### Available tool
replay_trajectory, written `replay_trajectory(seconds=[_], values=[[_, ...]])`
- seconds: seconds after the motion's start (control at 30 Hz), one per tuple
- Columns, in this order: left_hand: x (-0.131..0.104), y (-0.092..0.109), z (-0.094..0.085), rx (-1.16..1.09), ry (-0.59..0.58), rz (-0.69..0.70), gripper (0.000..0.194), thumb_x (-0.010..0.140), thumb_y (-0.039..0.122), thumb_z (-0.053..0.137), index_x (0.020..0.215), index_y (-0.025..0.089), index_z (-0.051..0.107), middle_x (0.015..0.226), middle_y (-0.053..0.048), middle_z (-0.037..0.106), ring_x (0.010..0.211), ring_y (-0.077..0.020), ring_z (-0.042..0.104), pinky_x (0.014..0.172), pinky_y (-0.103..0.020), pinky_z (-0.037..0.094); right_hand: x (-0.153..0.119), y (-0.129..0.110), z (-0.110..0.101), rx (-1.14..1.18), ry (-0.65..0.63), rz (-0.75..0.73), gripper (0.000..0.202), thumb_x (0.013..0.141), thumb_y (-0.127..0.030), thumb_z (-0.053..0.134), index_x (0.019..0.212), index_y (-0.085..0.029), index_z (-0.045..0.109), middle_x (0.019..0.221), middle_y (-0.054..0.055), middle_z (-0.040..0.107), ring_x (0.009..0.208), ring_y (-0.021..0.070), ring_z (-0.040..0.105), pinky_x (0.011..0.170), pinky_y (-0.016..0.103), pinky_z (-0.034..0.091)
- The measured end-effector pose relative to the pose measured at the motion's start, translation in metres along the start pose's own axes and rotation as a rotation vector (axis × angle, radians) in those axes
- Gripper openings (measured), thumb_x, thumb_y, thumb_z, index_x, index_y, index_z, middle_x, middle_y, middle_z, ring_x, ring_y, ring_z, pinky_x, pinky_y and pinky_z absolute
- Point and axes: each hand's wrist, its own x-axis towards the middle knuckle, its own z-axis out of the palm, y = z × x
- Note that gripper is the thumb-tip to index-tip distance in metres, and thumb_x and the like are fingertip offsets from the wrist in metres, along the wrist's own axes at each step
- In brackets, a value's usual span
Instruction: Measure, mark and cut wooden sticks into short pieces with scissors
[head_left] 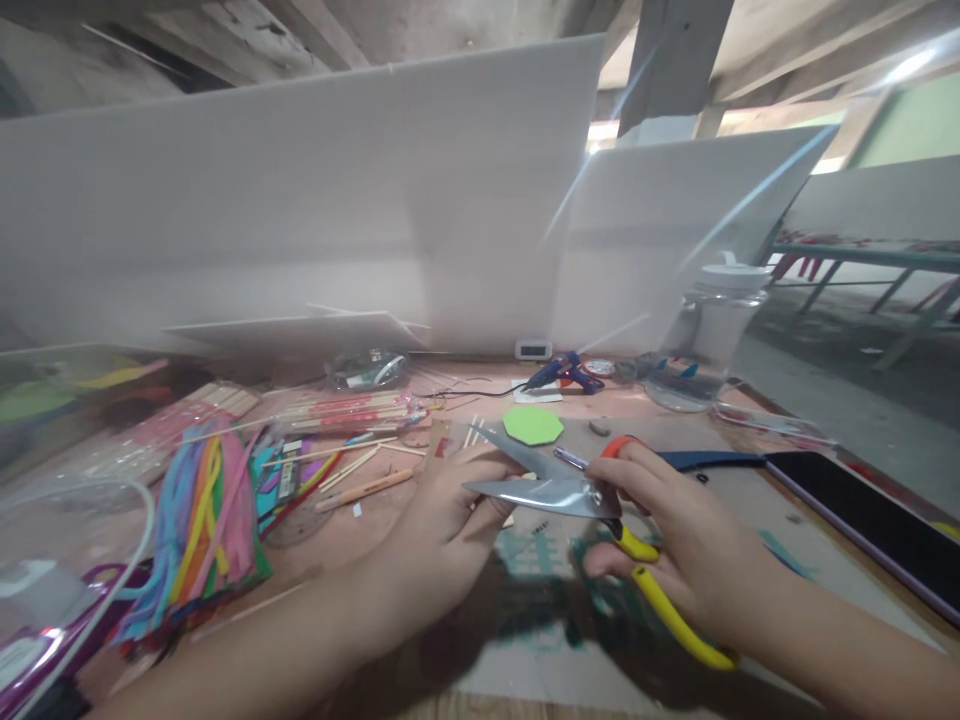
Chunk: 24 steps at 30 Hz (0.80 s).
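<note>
My right hand point(675, 530) grips scissors point(544, 495) with yellow and orange handles; the two blades stand apart and point left. My left hand point(457, 510) is closed beside the blades, its fingertips partly hidden behind them. Whatever sits in those fingers is too small or covered to make out. Behind the blades a light green octagon-shaped piece point(532, 425) lies on the work mat point(480, 670). A little pen-like silver piece point(570, 458) shows next to my right fingers.
A blue glue gun point(562, 375) lies at the back. On the left are colourful pipe cleaners point(206, 510), bagged wooden sticks point(345, 412) and a pencil point(367, 490). A water jug point(701, 345) and a phone point(870, 520) are on the right. White boards point(300, 210) stand behind.
</note>
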Motion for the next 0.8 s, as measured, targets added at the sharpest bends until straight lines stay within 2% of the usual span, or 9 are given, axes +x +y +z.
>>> replay_trajectory(seconds=[0.17,0.4,0.63,0.8], values=[[-0.0005,0.0057,-0.0017,0.058,0.019,0.033,0.026,0.091,0.013,0.046,0.090,0.021,0.071,0.109,-0.002,0.075,0.105,-0.0183,0.065,0.096,-0.030,0.048,0.0012,-0.0023,-0.0031,0.013,0.029,-0.043,0.046,0.089,-0.056,0.065,0.117,-0.020,0.056,0.095,0.008,0.056,0.078,0.0228,0.057,0.068,0.036,0.051],[0.0013,0.0053,-0.0035,0.085,-0.028,0.022,0.027,0.095,0.021,0.045,0.094,0.022,0.072,0.111,-0.004,0.074,0.110,-0.0207,0.064,0.098,-0.033,0.048,-0.0001,-0.0006,-0.0012,-0.017,0.014,0.000,0.045,0.089,-0.057,0.065,0.111,-0.019,0.060,0.098,0.009,0.057,0.080,0.0230,0.056,0.071,0.038,0.051],[0.0013,-0.0012,-0.0022,-0.001,-0.071,0.021,0.027,0.098,0.027,0.047,0.098,0.020,0.073,0.115,-0.006,0.074,0.107,-0.0214,0.066,0.097,-0.033,0.050,-0.0009,0.0002,-0.0021,-0.068,0.017,-0.070,0.044,0.093,-0.061,0.056,0.102,-0.019,0.061,0.098,0.009,0.057,0.081,0.0227,0.058,0.071,0.036,0.051],[0.0017,0.0024,-0.0018,-0.014,-0.061,0.019,0.027,0.096,0.025,0.048,0.095,0.021,0.075,0.113,-0.006,0.074,0.108,-0.0228,0.066,0.100,-0.036,0.049,0.0000,-0.0001,-0.0031,-0.079,0.026,-0.082,0.043,0.094,-0.061,0.056,0.106,-0.020,0.059,0.095,0.007,0.055,0.080,0.0216,0.056,0.071,0.035,0.050]])
